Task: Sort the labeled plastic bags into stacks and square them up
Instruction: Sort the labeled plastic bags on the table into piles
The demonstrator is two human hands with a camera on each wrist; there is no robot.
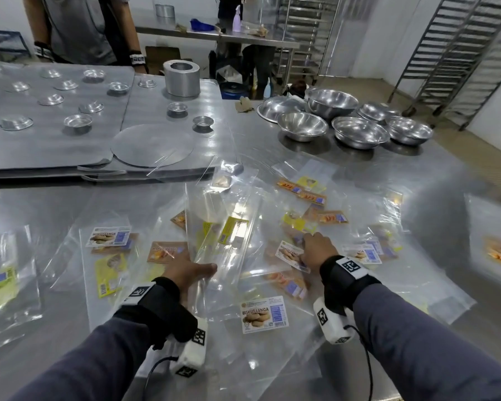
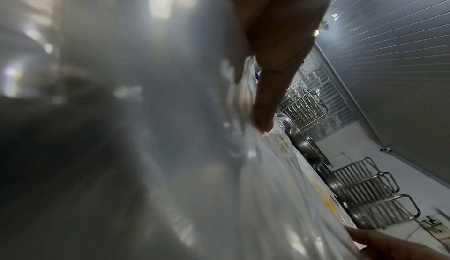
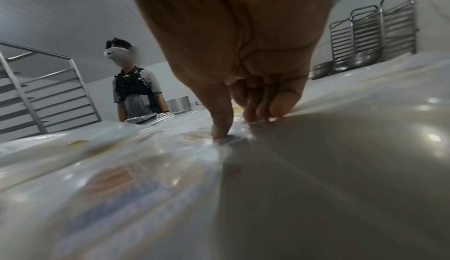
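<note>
Clear plastic bags with printed labels lie scattered over the steel table [image 1: 417, 175]. My left hand [image 1: 197, 267] grips a lifted clear bag with a yellow label [image 1: 233, 228]; in the left wrist view my index finger [image 2: 268, 100] lies along its blurred film. My right hand [image 1: 308, 246] is bent over a Biskut Lenga bag [image 1: 289, 251], with the thumb [image 3: 220, 129] and curled fingertips pinching at its edge. Further labeled bags: Biskut Lenga [image 1: 109, 235], Biskut Wangi [image 1: 165, 251], yellow [image 1: 110, 270], another Biskut Lenga [image 1: 263, 314] near me, and orange-labeled ones [image 1: 301, 192] further back.
Several steel bowls [image 1: 359, 131] stand at the back right. Flat trays with small tins [image 1: 55, 111], a round metal disc [image 1: 152, 144] and a tall ring tin [image 1: 182, 78] fill the back left. A person [image 1: 78, 27] stands across the table. Tray racks [image 1: 460, 53] line the right wall.
</note>
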